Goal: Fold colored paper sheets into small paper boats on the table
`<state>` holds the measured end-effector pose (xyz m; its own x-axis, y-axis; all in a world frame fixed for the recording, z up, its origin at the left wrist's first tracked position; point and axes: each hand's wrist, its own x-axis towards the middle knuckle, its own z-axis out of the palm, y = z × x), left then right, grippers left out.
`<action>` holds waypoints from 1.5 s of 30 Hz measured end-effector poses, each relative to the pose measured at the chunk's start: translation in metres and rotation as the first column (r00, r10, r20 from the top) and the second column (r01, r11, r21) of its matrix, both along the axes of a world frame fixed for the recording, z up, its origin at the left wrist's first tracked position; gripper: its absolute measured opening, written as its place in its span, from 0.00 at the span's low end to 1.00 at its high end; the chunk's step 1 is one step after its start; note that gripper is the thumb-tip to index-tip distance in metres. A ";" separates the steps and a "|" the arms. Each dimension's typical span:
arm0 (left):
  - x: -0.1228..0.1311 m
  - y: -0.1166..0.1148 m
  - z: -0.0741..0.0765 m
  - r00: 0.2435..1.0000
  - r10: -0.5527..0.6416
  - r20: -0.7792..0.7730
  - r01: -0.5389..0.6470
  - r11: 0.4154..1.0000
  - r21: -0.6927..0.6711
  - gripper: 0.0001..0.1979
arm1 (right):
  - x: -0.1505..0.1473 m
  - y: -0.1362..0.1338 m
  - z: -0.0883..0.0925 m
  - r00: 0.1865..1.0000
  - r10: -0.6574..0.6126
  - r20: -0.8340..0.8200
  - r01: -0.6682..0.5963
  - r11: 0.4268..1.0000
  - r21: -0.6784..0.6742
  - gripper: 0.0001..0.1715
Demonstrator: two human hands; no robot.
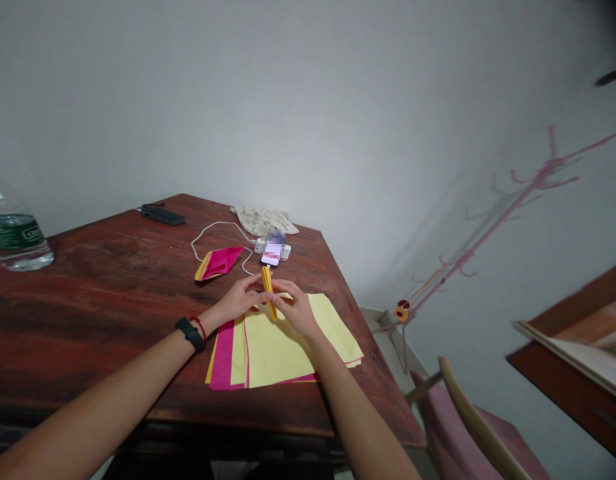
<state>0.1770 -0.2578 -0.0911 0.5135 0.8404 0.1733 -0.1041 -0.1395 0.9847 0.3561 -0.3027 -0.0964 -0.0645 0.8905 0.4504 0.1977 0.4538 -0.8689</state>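
Between my two hands, a narrow folded piece of yellow paper (269, 293) is held upright above the paper stack. My left hand (242, 298) pinches it from the left, its thumb across the lower part. From the right, my right hand (295, 308) grips the same folded paper with thumb and fingers. Beneath the hands lie several loose sheets of pale yellow, pink and orange paper (283, 360), unevenly stacked. Just beyond my left hand rests a folded pink and yellow paper piece (219, 263).
A lit phone (272, 253) with a white cable (208, 229) lies ahead, near a crumpled cloth (263, 219). A dark case (162, 214) and a water bottle (18, 233) are leftward on the wooden table (113, 293). At right are a chair (468, 420) and a pink coat rack (508, 207).
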 end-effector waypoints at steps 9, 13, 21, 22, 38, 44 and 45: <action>0.000 0.002 -0.002 0.999 -0.021 -0.029 0.022 0.999 0.030 0.33 | -0.002 -0.003 0.003 0.999 0.018 -0.038 -0.020 0.998 -0.065 0.23; 0.000 0.002 -0.003 1.000 -0.027 -0.012 0.028 0.999 0.044 0.33 | -0.002 -0.002 0.004 0.996 0.013 -0.084 -0.020 0.996 -0.085 0.23; 0.002 -0.003 -0.004 0.998 0.007 0.056 -0.007 1.000 0.004 0.35 | -0.002 0.009 -0.006 0.953 -0.118 -0.279 0.089 0.989 -0.117 0.25; 0.002 -0.002 -0.004 0.997 0.007 0.077 -0.007 1.000 0.003 0.36 | -0.001 0.010 -0.007 0.941 -0.148 -0.303 0.112 0.985 -0.133 0.25; -0.003 0.007 -0.007 0.992 -0.026 0.120 0.043 0.990 -0.136 0.22 | -0.002 0.009 -0.004 0.881 -0.158 -0.445 0.014 0.951 -0.309 0.19; 0.001 0.011 -0.013 0.995 0.029 0.093 -0.021 0.996 -0.088 0.37 | -0.010 0.005 -0.005 0.923 -0.101 -0.371 -0.050 0.925 -0.378 0.27; 0.001 0.012 -0.014 0.997 0.020 0.078 -0.013 0.995 -0.100 0.37 | -0.010 0.005 -0.005 0.933 -0.107 -0.344 -0.035 0.924 -0.381 0.26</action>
